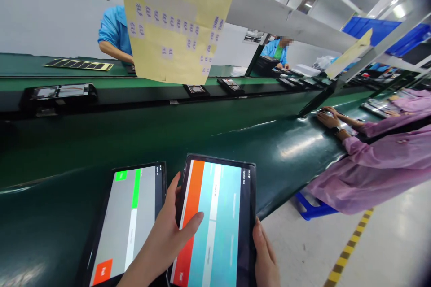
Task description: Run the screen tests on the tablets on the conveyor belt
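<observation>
I hold a black tablet (222,219) whose screen shows an orange strip, teal fields and white bars. My left hand (164,237) grips its left edge, thumb lying on the orange strip. My right hand (264,255) clasps its right edge from below. A second tablet (129,219) lies just to the left on the green belt (84,152), its screen grey with green bars and an orange button. My left hand sits between the two tablets.
A yellow label sheet (175,27) hangs from the overhead rail. More devices (59,94) sit on the far belt. A person in a pink coat (380,157) works at the right, two people in blue (116,33) across the line. Floor with yellow-black tape (350,246) lies right.
</observation>
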### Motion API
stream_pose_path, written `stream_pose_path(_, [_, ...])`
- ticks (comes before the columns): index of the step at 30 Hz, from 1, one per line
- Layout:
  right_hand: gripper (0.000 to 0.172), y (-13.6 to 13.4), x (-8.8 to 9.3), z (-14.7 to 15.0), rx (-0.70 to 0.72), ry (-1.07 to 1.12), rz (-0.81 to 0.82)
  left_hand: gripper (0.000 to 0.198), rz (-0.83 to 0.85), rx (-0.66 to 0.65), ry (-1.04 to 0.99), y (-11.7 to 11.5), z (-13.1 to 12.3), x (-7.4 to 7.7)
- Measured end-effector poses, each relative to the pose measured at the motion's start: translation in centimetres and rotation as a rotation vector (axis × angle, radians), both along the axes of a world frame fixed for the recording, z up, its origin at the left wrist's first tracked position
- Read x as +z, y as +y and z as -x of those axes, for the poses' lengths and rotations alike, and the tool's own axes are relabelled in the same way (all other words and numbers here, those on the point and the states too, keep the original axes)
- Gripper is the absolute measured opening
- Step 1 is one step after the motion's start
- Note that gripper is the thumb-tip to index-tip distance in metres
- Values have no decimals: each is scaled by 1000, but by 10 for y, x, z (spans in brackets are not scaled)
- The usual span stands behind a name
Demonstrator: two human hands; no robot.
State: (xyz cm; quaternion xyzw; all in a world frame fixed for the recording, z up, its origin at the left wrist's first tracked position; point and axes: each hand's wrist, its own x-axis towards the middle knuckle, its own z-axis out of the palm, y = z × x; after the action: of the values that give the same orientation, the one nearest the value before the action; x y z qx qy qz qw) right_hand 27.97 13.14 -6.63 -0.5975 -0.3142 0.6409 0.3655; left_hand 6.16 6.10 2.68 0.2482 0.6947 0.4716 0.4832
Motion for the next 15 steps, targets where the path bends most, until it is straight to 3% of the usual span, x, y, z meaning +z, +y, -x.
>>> stream_pose_path(5, [59, -8, 12, 11, -55, -53, -43, 92, -67, 41, 47, 8, -9, 5])
stream_pose_path(11, [62, -14, 16, 12, -57, -21, -43, 101, -15, 32, 120, 7, -12, 5])
stream_pose_path(15, [60, -10, 16, 11, -48, -56, -44, 90, -189, 22, 138, 0, -2, 2])
